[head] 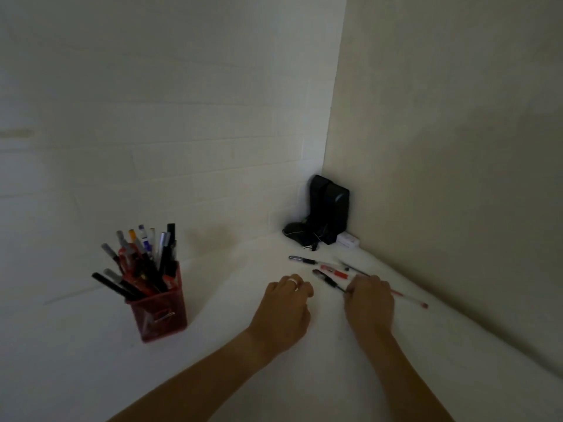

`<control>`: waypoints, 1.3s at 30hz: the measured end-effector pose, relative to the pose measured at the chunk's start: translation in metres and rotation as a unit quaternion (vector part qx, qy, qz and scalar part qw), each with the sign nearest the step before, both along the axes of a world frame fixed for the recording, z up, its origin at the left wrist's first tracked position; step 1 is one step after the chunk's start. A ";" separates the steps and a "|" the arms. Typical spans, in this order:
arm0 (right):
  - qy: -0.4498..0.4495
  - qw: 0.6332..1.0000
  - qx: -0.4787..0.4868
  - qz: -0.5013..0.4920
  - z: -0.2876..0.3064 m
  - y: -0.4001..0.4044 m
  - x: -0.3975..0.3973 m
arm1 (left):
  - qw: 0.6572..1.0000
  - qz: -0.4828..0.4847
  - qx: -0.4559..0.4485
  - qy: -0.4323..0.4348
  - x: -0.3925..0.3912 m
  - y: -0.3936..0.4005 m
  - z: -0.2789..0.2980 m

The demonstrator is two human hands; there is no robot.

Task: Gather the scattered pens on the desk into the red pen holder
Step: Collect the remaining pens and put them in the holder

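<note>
Reaching hands: both bare forearms stretched from the near edge toward the far right corner of the white desk (213,345).
Left hand (285,309): rested knuckles-up on the desk, fingers curled loosely under, nothing visibly in them; a pale ring (293,281) sat on one finger.
Right hand (370,303): lay palm-down with its fingertips pinched on the near end of a black-capped pen (329,281), which angled away to the far left.
Loose pens: a dark pen with a clear barrel (306,261) lay farthest; a short red-bodied pen (336,273) sat just right of the black-capped one; a thin dark pen (353,268) ran beside it; a slim red-tipped pen (409,300) stuck out from under the right hand, toward the right wall.
Red mesh pen holder (158,312): stood well apart to the left, upright, crowded with pens and markers leaning every way.
Far corner: a black device with cords (327,211) leaned against the walls, a small white box (348,240) just beside it.
</note>
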State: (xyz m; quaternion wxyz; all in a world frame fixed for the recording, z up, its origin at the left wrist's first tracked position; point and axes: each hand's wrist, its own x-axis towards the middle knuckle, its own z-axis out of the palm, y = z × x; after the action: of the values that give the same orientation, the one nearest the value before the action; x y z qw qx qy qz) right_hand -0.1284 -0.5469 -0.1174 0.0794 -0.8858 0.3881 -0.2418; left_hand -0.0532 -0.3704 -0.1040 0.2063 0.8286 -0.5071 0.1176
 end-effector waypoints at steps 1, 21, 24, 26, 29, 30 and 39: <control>0.005 1.000 -0.003 0.006 0.002 -0.002 0.004 | 1.000 0.001 -0.001 0.004 0.003 -0.008 -0.001; -0.098 0.993 -0.003 0.059 0.005 -0.043 -0.007 | 0.995 0.005 0.068 0.078 0.061 -0.091 -0.018; -0.066 0.996 0.042 -0.039 0.006 -0.060 -0.021 | 0.996 -0.013 0.053 0.068 0.058 -0.093 -0.018; -0.024 0.995 0.069 -0.069 0.005 -0.065 -0.026 | 0.997 -0.026 0.040 0.063 0.058 -0.093 -0.019; -0.005 0.994 0.081 -0.070 0.005 -0.065 -0.026 | 0.997 -0.046 0.037 0.056 0.056 -0.092 -0.020; -0.009 0.994 0.087 -0.059 0.005 -0.065 -0.024 | 0.996 -0.054 0.037 0.053 0.055 -0.091 -0.019; -0.060 0.990 0.105 0.067 0.005 -0.054 -0.014 | 0.993 -0.115 0.026 0.022 0.047 -0.080 -0.017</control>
State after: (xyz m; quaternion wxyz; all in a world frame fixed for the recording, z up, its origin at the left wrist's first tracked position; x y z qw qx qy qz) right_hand -0.1428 -0.6005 -0.1121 0.2113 -0.8806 0.3452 -0.2466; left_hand -0.0062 -0.4506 -0.1209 0.2078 0.7723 -0.5971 0.0622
